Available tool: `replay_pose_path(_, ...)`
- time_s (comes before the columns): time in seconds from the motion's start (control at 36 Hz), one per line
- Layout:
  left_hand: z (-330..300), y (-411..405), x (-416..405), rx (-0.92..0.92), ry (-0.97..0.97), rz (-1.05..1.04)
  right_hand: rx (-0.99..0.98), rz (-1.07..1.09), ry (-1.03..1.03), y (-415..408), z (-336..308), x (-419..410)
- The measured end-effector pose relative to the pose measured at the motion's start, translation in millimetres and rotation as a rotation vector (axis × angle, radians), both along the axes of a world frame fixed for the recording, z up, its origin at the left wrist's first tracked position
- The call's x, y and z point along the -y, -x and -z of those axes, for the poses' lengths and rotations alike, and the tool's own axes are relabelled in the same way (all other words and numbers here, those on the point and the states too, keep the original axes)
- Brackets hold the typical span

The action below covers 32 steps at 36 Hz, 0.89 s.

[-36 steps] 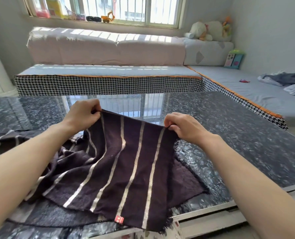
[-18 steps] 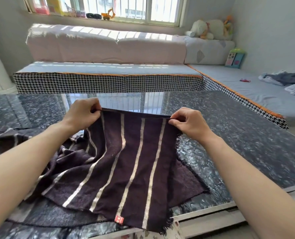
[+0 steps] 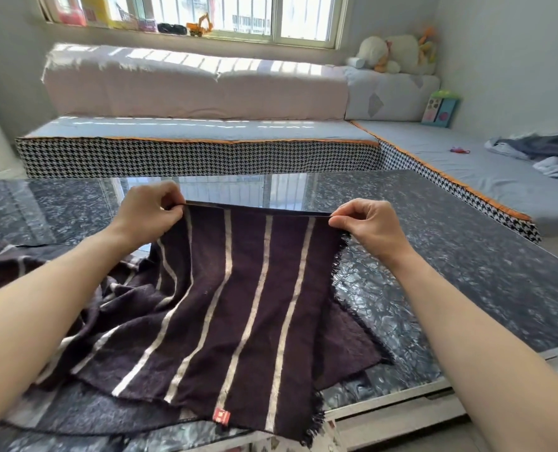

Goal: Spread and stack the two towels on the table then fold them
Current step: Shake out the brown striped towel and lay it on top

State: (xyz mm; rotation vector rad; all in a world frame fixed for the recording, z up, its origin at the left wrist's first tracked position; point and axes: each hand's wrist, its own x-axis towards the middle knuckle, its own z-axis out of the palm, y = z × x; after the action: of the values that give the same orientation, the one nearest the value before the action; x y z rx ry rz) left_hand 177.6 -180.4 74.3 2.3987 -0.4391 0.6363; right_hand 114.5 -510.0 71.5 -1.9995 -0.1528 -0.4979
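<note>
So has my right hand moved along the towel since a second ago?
Yes. The right hand slid rightward, away from the left hand, stretching the striped towel's far edge taut across the table.

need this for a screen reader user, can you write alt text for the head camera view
Two bare hands, the left hand and the right hand, pinch the far edge of a dark striped towel and hold it up over a glossy dark table. More dark cloth lies under it; a cushioned bench stands behind.
</note>
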Motion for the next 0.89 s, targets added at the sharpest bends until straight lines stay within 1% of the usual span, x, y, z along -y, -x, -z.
replay_pose_path(0.14,-8.1,-0.6,0.6,-0.022,0.06,0.036,0.059,0.102,0.03,-2.1,-8.5,0.8)
replay_pose_path(0.19,-15.9,-1.2,2.2,-0.022,0.118,0.049,0.106,0.169,0.044,-6.4,-16.5,1.6)
replay_pose_path(0.25,-27.5,-2.5,4.1,-0.01,0.217,0.051,0.159,0.235,0.073,-12.6,-27.4,0.9)
replay_pose_path(0.33,-50.1,-3.5,5.2,0.004,0.368,0.029,0.188,0.288,0.246,-18.1,-48.0,-3.6)
replay_pose_path(0.39,-61.5,-3.0,4.2,-0.009,0.41,0.028,0.232,0.315,0.32,-19.8,-62.4,-5.4)
replay_pose_path(0.44,-68.1,-2.2,1.2,0.006,0.419,0.032,0.291,0.351,0.353,-20.8,-76.8,-6.7)
replay_pose_path(0.5,-72.1,0.4,-1.7,0.018,0.408,0.034,0.298,0.369,0.414,-21.3,-88.1,-9.5)
replay_pose_path(0.61,-77.8,8.4,-4.4,0.044,0.391,0.024,0.36,0.402,0.334,-21.5,-105.6,-11.0)
replay_pose_path(0.75,-81.7,14.0,-7.8,0.045,0.295,-0.009,0.362,0.395,0.396,-17.8,-112.4,-13.9)
replay_pose_path(0.83,-87.9,17.8,-8.8,0.093,0.341,-0.034,0.399,0.411,0.346,-15.3,-115.5,-14.1)
replay_pose_path(0.89,-93.3,19.9,-8.4,0.094,0.271,-0.045,0.387,0.399,0.371,-13.1,-116.6,-15.6)
